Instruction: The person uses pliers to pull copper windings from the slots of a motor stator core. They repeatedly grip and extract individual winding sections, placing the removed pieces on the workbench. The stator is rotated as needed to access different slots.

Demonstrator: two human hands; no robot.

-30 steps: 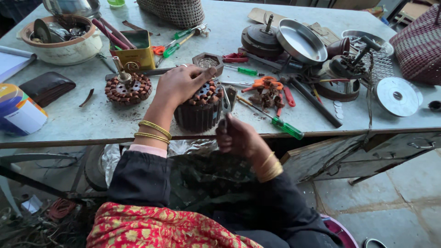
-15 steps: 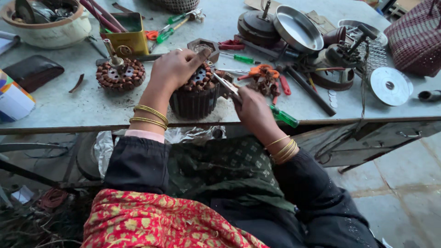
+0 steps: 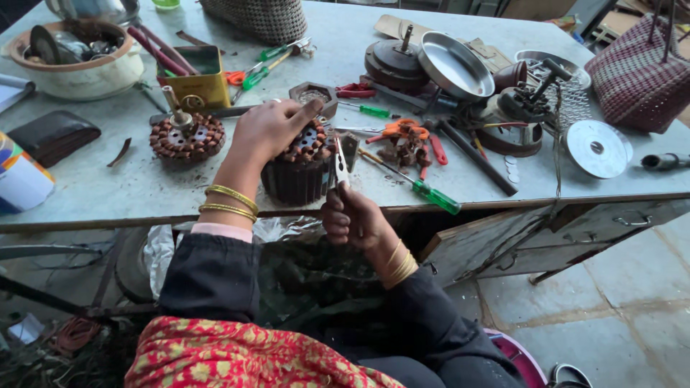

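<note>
A: Head view, nearest first: the right hand (image 3: 356, 215) sits just below the tabletop (image 3: 115, 190) edge, its grip closed round the handles of small pliers (image 3: 339, 167), tips pointing up at the wound stator (image 3: 300, 167).

B: And the stator's position?

A: Upright at the near edge, approx. centre, so both hands can get to it. The left hand (image 3: 269, 129) lies over its top, fingers curled onto the copper coils, prob. to keep it from turning while the pliers work the side.

B: Beyond that?

A: A second stator w/ a shaft (image 3: 185, 136) to the left, apart from the first. A green-handled screwdriver (image 3: 420, 187) lies to the right, near the edge, within easy reach. Further back: a yellow tin (image 3: 192, 79) holding tools, a metal pan (image 3: 454, 68) and a woven bag (image 3: 636, 75) at the far right.
</note>
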